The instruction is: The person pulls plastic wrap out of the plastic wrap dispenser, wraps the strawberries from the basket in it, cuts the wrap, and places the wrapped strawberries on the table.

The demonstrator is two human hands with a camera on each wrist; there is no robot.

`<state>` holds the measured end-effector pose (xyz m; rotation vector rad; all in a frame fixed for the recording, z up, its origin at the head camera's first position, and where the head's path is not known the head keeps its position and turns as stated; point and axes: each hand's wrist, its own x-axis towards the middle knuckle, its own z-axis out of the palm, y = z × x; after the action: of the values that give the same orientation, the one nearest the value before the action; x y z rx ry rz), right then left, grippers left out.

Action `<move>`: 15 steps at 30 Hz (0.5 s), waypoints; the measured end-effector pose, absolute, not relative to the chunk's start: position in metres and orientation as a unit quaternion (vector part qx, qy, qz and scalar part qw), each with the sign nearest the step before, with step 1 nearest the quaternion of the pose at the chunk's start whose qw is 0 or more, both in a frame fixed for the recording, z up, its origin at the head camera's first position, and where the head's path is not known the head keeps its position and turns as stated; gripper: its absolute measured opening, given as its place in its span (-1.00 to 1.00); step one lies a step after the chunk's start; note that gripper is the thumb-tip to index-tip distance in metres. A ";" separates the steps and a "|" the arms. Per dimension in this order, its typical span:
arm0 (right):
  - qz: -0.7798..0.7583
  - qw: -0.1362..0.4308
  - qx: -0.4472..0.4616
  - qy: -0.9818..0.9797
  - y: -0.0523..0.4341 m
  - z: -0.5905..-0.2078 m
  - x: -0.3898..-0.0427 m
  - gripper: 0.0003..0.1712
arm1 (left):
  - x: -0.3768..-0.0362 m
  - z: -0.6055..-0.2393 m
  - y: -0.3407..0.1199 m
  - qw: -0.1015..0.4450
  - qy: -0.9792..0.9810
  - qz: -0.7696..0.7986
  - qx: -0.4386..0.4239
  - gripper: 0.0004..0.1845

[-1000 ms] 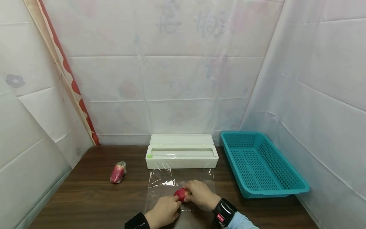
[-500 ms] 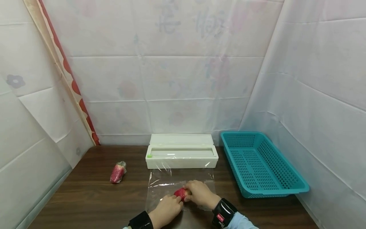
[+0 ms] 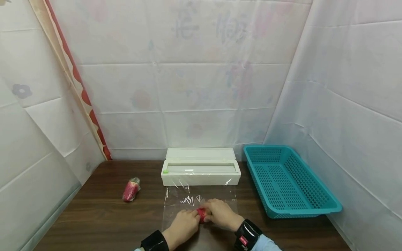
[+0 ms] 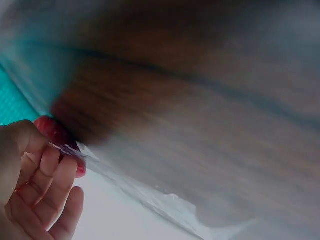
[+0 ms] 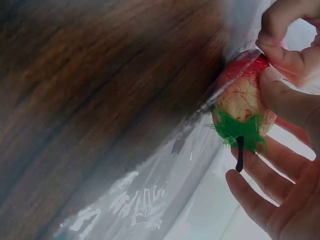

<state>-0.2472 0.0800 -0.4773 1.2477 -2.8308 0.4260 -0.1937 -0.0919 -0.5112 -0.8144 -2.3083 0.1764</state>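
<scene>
White sheeting walls a dark wooden table (image 3: 94, 216). Both hands have closed in on the red fruit (image 3: 201, 213) lying on the cling film (image 3: 176, 205): left hand (image 3: 182, 228) pinches film against it, right hand (image 3: 221, 214) curls around it. Film near the dispenser (image 3: 201, 170) looks newly crinkled, seemingly lifting into a wrap.

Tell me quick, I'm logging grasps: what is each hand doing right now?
Left hand: fingers curled on the red fruit and the cling film over it.
Right hand: gripping the same fruit.
</scene>
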 end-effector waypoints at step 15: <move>0.041 0.045 0.431 -0.900 0.081 -0.490 -0.240 -0.18 | -0.196 -0.500 -0.095 0.249 -0.924 -0.040 -0.287 -0.80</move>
<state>-0.2402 0.0814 -0.4896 1.3165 -2.7507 0.1238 -0.1962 -0.0949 -0.5001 -0.7827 -2.5182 -0.1087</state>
